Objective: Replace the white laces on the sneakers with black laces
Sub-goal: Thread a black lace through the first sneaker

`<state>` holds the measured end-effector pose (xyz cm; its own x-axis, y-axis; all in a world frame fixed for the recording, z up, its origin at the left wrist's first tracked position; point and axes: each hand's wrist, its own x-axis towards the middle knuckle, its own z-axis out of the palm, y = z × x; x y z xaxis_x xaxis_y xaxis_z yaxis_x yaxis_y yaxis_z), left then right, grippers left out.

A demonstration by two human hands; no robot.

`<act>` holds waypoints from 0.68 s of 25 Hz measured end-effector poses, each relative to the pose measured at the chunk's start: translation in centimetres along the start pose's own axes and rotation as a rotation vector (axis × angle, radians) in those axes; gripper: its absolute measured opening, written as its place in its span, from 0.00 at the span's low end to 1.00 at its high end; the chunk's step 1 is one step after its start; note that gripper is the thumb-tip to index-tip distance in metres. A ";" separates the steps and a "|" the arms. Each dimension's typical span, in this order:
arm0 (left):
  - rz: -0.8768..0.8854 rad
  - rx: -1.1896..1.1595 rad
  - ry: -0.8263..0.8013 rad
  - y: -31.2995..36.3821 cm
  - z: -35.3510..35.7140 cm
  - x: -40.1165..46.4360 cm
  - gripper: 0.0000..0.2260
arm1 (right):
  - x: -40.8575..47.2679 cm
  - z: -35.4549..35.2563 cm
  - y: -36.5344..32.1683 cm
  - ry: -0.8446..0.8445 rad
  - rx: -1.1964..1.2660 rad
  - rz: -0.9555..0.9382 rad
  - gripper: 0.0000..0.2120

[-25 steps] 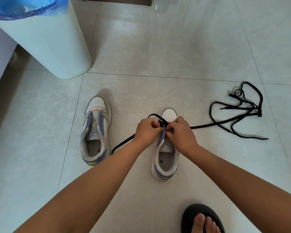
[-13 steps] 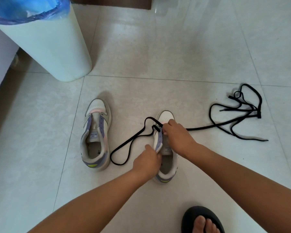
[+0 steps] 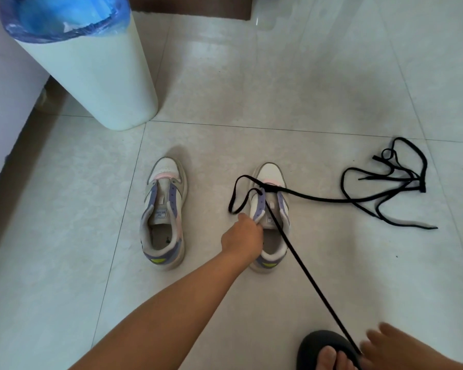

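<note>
Pulled back to the bottom corner, the right hand [image 3: 385, 348] draws the black lace [image 3: 299, 260] taut, fingers pinching its end; the left hand [image 3: 242, 236] grips the right sneaker [image 3: 271, 209] on the floor [image 3: 305, 76].

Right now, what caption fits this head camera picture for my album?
Left hand steadies the right sneaker while the right hand pulls a black lace taut.

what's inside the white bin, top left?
The white bin holds a blue plastic liner, folded out over its rim. Only the liner's upper folds show; the frame edge cuts off the opening, so any contents lower down cannot be seen.
</note>
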<state>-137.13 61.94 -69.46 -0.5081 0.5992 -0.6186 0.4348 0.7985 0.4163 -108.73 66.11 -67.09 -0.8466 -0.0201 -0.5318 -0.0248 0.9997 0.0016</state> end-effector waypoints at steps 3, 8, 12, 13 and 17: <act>0.009 0.024 0.003 0.0 0.0 0.2 0.13 | 0.8 2.0 2.4 0.011 -0.042 0.099 0.03; 0.048 0.112 -0.009 -0.1 0.1 0.4 0.13 | 9.8 -7.0 6.7 0.494 0.247 0.377 0.04; 0.042 0.116 0.013 -0.1 0.3 0.4 0.14 | 19.1 -13.7 7.1 0.300 0.440 0.670 0.12; 0.038 0.108 0.016 -0.2 0.4 0.3 0.14 | 20.3 -13.6 7.0 0.167 0.458 0.695 0.14; 0.034 0.102 0.014 -0.4 0.5 0.4 0.14 | 21.1 -13.2 7.9 0.046 0.596 0.715 0.15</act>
<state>-137.12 61.85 -70.17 -0.5016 0.6271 -0.5959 0.5247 0.7682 0.3668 -133.81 73.41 -67.11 -0.5759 0.6155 -0.5380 0.7769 0.6169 -0.1260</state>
